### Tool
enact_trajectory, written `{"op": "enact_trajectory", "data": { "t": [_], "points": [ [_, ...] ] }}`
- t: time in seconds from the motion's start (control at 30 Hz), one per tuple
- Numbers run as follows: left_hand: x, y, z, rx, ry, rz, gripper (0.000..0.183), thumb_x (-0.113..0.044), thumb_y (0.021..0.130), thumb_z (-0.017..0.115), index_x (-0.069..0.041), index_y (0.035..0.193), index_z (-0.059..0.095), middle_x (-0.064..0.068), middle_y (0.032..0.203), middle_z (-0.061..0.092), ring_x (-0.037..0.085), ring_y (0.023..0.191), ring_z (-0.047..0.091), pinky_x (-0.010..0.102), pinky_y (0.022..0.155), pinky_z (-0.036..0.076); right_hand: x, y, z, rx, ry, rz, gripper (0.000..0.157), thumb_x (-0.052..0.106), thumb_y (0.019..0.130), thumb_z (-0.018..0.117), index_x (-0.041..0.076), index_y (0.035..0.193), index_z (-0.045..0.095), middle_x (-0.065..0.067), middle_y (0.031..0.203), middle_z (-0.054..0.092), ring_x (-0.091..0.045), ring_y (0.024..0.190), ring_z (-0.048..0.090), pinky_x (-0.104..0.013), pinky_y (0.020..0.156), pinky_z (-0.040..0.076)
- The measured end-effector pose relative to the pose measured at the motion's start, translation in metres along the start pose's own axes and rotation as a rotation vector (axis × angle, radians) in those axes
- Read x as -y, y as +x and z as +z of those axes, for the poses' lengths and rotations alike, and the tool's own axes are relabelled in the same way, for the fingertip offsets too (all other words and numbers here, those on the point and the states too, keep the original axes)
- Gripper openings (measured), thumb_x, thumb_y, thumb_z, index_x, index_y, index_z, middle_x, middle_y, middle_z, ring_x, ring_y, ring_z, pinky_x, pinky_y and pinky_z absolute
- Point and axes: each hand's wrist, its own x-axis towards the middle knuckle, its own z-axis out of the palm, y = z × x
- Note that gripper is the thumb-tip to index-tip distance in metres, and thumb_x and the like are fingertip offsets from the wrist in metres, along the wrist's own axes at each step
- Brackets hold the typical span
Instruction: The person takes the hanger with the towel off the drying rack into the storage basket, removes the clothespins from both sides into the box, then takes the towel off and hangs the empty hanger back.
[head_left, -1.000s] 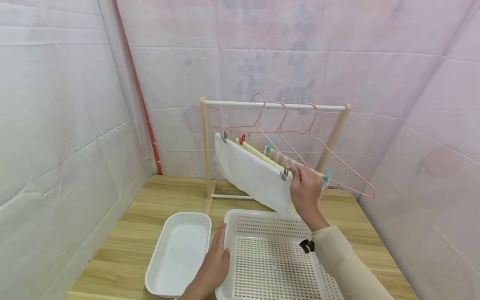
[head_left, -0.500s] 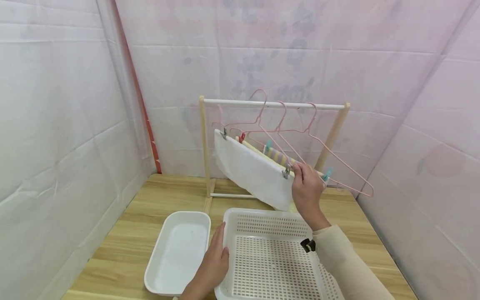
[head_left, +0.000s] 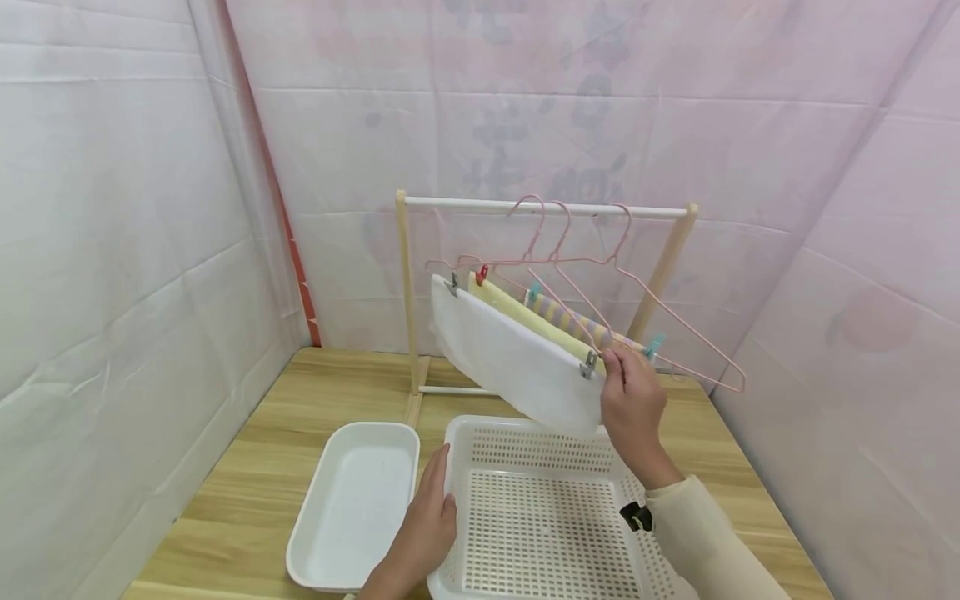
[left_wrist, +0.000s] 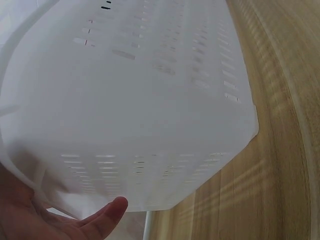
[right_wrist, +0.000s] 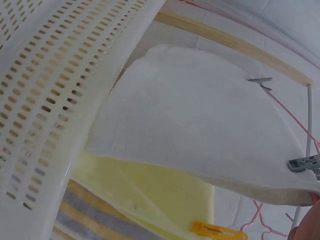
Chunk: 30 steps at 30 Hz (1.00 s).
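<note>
In the head view my right hand (head_left: pixel 633 404) pinches the lower right corner of a pink wire hanger (head_left: pixel 562 307). A white cloth (head_left: pixel 517 354) hangs tilted from it by two grey clips; its hook is at the rack's bar, and whether it rests there I cannot tell. Behind hang a yellow cloth (head_left: pixel 534 321) with a red clip and a striped cloth (head_left: pixel 558 315) with teal clips, on two pink hangers. My left hand (head_left: pixel 425 529) holds the left rim of a white perforated basket (head_left: pixel 465 427). Fingers (left_wrist: pixel 107 217) lie along its outer wall in the left wrist view.
A rack with wooden posts (head_left: pixel 407 292) and a white bar (head_left: pixel 465 204) stands at the back. Left of the basket is a white tray (head_left: pixel 352 500). All stand on a wooden table (head_left: pixel 232 492), enclosed by pale sheeting (head_left: pixel 142 250).
My right hand has moved right and down, taking the hanger's corner and the white cloth along. The hanger's hook has shifted right along the bar. My left hand stays at the basket.
</note>
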Motion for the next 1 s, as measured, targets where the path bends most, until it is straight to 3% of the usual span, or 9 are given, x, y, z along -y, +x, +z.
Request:
{"op": "enact_trajectory", "data": {
  "t": [0.27,0.5,0.77,1.0],
  "points": [
    [0.003,-0.001,0.001,-0.024,0.021,-0.008,0.069,-0.004,0.103,0.042,-0.014,0.163,0.008,0.012,0.169,0.01,0.039,0.152,0.022,0.062,0.114,0.027,-0.004,-0.007,-0.017,-0.018,-0.008,-0.014,0.009,-0.001,0.092,0.067,-0.004,0.083,0.067,-0.01,0.064,0.052,-0.008,0.062,0.034,-0.021,0.054,0.026],
    [0.003,-0.002,0.002,-0.028,0.027,-0.006,0.068,-0.005,0.103,0.043,-0.013,0.163,0.01,0.014,0.169,0.011,0.04,0.152,0.021,0.063,0.114,0.026,-0.006,-0.011,-0.035,-0.045,-0.039,-0.036,0.007,-0.002,0.089,0.069,-0.007,0.085,0.068,-0.014,0.068,0.058,-0.018,0.061,0.044,-0.024,0.055,0.031],
    [0.003,-0.001,0.003,-0.033,0.032,-0.007,0.068,-0.006,0.103,0.043,-0.012,0.163,0.012,0.017,0.168,0.011,0.041,0.151,0.022,0.063,0.114,0.027,-0.009,-0.014,-0.053,-0.077,-0.027,-0.031,0.004,-0.007,0.086,0.07,-0.007,0.083,0.068,-0.018,0.074,0.062,-0.01,0.071,0.047,-0.022,0.064,0.034],
    [0.002,-0.001,0.001,-0.028,0.025,-0.018,0.067,-0.007,0.103,0.043,-0.012,0.162,0.012,0.018,0.168,0.011,0.041,0.152,0.021,0.063,0.114,0.026,-0.011,-0.019,-0.067,-0.085,-0.058,-0.046,0.016,0.004,0.093,0.068,-0.008,0.082,0.067,-0.02,0.072,0.062,-0.01,0.069,0.046,-0.025,0.063,0.034]
  ]
}}
